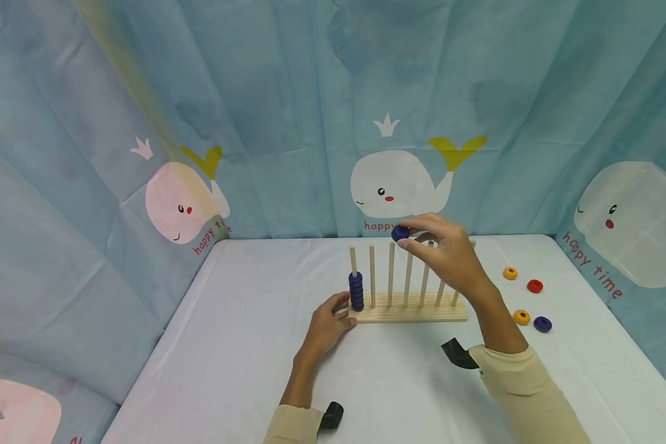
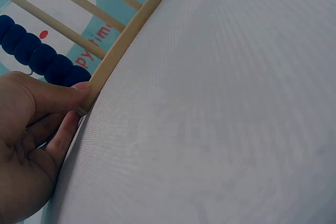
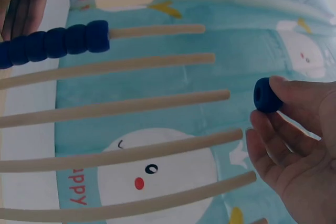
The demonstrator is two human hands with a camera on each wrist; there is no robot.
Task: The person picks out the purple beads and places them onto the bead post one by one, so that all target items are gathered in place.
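Observation:
A wooden peg stand with a row of upright pegs rests on the white table. Several dark blue beads are stacked on its leftmost peg, whose top stays bare. My left hand grips the left end of the stand; in the left wrist view, the thumb lies against the base beside the lowest bead. Between thumb and fingertips, my right hand pinches a blue bead. That bead is held up near the peg tops, apart from them in the right wrist view, its hole facing the pegs.
Right of the stand lie two yellow beads, a red bead and a loose blue bead. A blue curtain with printed whales hangs behind the table and along its sides.

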